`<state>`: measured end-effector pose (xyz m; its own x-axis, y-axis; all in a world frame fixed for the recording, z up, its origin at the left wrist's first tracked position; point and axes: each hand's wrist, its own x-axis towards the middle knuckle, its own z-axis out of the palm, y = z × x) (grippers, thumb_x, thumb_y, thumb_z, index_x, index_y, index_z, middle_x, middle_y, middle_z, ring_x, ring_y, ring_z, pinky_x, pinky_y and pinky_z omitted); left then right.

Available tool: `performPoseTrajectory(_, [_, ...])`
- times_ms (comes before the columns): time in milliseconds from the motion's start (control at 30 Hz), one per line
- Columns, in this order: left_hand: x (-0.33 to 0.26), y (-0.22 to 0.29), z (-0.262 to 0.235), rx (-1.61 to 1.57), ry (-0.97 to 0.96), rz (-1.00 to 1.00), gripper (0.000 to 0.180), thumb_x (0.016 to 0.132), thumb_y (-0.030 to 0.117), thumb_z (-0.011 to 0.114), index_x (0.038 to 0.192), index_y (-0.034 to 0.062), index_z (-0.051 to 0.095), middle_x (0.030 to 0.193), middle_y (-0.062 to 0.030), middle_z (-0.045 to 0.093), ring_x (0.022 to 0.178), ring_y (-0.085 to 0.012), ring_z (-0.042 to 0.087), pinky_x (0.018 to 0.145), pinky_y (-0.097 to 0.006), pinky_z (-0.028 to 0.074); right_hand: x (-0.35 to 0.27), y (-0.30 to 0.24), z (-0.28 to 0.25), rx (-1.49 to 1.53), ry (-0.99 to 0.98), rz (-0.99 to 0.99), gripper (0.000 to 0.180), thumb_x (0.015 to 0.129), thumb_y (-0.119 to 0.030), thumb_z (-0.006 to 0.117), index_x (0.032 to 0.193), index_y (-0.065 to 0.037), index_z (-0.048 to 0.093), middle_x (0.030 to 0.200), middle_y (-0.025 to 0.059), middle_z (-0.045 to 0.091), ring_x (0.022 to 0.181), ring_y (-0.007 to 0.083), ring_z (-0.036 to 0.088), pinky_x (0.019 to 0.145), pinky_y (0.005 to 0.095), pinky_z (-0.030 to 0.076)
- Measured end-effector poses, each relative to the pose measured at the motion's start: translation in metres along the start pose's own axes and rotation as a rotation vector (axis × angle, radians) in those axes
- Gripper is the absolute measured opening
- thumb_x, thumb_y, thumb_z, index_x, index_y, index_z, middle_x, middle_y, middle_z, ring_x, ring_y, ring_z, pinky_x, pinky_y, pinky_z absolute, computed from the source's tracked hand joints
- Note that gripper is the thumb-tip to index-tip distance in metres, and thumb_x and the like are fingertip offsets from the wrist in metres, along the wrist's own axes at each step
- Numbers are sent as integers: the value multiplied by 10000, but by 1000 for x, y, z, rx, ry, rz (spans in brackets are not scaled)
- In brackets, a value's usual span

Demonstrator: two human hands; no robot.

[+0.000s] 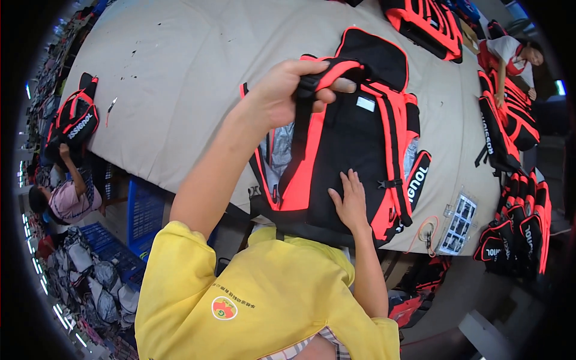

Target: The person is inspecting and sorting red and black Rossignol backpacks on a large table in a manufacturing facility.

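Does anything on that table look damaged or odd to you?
Yes: the pale table cover has small dark marks toward its far left, breaking its plain surface. I can't tell stains from holes. The bag under the right hand shows no plain damage.

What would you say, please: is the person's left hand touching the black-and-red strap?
Touching: the head view shows the left hand closed around the black-and-red strap, its thumb resting directly on it.
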<state>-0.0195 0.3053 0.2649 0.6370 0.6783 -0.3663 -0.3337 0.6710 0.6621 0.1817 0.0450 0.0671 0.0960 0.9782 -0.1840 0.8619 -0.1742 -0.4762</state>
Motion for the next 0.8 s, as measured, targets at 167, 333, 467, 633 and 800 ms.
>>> performPoseTrajectory(167, [-26, -13, -46, -134, 15, -33, 347, 1075, 239, 543, 1238, -51, 640, 985, -181, 779, 530, -123, 573, 529, -282, 456, 2, 7, 0, 89, -15, -18, 645, 1005, -376, 704, 1480, 28, 539, 1567, 291, 494, 1508, 435, 417, 1236, 518, 344])
performPoseTrajectory(333, [-58, -48, -69, -264, 56, -131, 327, 1079, 246, 531, 1252, -19, 613, 912, -167, 745, 497, -125, 558, 481, -265, 432, 56, -37, -36, 437, 108, 138, 717, 965, -352, 765, 1497, 47, 499, 1470, 301, 578, 1409, 446, 529, 1171, 470, 435])
performPoseTrajectory(467, [-62, -69, -62, -364, 53, -152, 319, 1078, 242, 545, 1231, -28, 621, 914, -193, 748, 494, -143, 576, 484, -257, 454, 110, -73, -42, 599, 361, -95, 623, 944, -248, 804, 1444, 25, 549, 1307, 223, 700, 1228, 312, 688, 1043, 396, 533])
performPoseTrajectory(633, [-63, -89, -81, -254, 155, -182, 322, 1072, 277, 554, 1189, -11, 639, 885, -194, 729, 430, -136, 481, 446, -287, 376, 95, -80, -35, 709, 74, 101, 307, 970, -233, 773, 1168, -12, 693, 938, 105, 759, 865, 223, 731, 825, 358, 564])
performPoseTrajectory(800, [-85, -115, -107, -68, 186, -173, 363, 1026, 238, 583, 1286, -14, 610, 829, -199, 745, 470, -208, 634, 451, -293, 500, 5, -23, -60, 224, 385, 10, 461, 912, -247, 833, 1276, -23, 662, 1299, 208, 660, 1315, 397, 590, 1097, 472, 479])
